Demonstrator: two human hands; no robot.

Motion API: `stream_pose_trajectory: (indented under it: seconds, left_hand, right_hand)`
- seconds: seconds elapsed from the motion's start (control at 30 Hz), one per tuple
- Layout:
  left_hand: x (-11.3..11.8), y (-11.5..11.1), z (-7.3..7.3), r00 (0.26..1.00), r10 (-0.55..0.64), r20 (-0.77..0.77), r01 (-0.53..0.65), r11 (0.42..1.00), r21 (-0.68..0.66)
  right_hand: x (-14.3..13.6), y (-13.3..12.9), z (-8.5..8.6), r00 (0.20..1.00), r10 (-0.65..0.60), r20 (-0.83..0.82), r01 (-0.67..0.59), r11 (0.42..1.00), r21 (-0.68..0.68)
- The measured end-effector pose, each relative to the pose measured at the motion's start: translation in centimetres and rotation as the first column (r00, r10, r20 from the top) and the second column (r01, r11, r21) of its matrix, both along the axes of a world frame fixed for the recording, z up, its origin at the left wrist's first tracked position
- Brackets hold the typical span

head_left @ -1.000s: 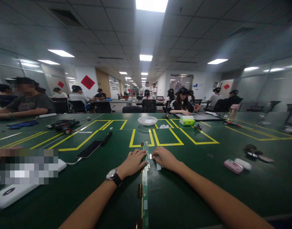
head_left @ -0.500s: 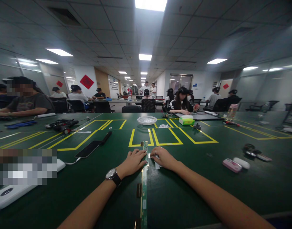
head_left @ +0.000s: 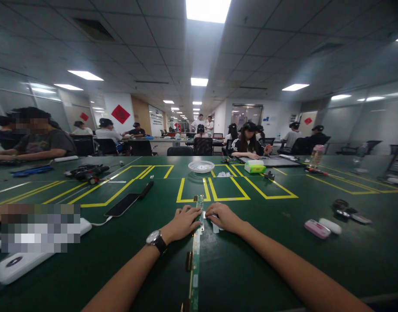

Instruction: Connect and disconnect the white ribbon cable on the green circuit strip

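A long, narrow green circuit board (head_left: 194,271) runs away from me along the table, with copper-brown flex tabs on its left side. My left hand (head_left: 183,222), wearing a watch (head_left: 154,238), lies against the board's left side near its far end, fingers stretched out and thumb apart. On the opposite side my right hand (head_left: 226,218) has its fingers bent and pinched together at the board's edge. A small white strip (head_left: 216,227) shows under this hand and at its fingertips. The fingers hide how the strip meets the board.
Ahead is a white plastic basket (head_left: 201,166), with a green tissue pack (head_left: 255,166) to its right. A phone (head_left: 123,204) and a white power bank (head_left: 30,260) lie left. To the right are a pink case (head_left: 317,229) and keys (head_left: 350,212). Other people sit beyond.
The view has shifted slightly, so everything sits a little lower in the picture. Both hands keep practically the same place and pose at the board.
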State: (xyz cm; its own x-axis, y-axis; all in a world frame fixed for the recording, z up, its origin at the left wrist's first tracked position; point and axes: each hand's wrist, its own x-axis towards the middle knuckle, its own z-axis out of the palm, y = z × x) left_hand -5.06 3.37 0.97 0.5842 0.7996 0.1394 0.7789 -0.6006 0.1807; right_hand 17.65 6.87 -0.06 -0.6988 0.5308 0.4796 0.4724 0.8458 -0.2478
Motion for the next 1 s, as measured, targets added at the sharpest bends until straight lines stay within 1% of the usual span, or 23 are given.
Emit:
stream_pose_trajectory:
  seconds: [0.07, 0.2, 0.33, 0.6, 0.87, 1.0]
  left_hand:
    - [0.0, -0.2, 0.3, 1.0, -0.008, 0.006, 0.008, 1.0, 0.0]
    - [0.1, -0.9, 0.8, 0.999, -0.044, 0.007, 0.044, 0.998, 0.041]
    - [0.3, -1.2, 1.0, 0.999, -0.035, -0.006, 0.035, 0.999, 0.036]
    - [0.3, -1.3, 1.0, 0.999, -0.05, 0.006, 0.05, 0.997, 0.05]
    - [0.5, -1.3, 0.9, 1.0, -0.026, -0.008, 0.026, 0.999, 0.025]
    - [0.4, -1.2, 0.7, 0.999, -0.033, -0.006, 0.034, 0.998, 0.061]
  right_hand:
    - [0.1, -0.1, 0.2, 1.0, 0.02, 0.005, -0.02, 1.0, -0.004]
    - [0.2, -0.2, 0.4, 0.998, 0.069, 0.013, -0.069, 0.998, -0.011]
    - [0.2, -0.3, 0.3, 0.996, 0.087, 0.013, -0.086, 0.996, -0.022]
    - [-0.3, -0.6, 0.0, 1.0, -0.006, 0.006, 0.006, 1.0, -0.028]
    - [-0.6, -0.8, 0.4, 0.999, -0.038, 0.005, 0.038, 0.998, -0.047]
    - [-0.8, -0.8, 0.2, 0.999, -0.048, -0.01, 0.047, 0.998, -0.042]
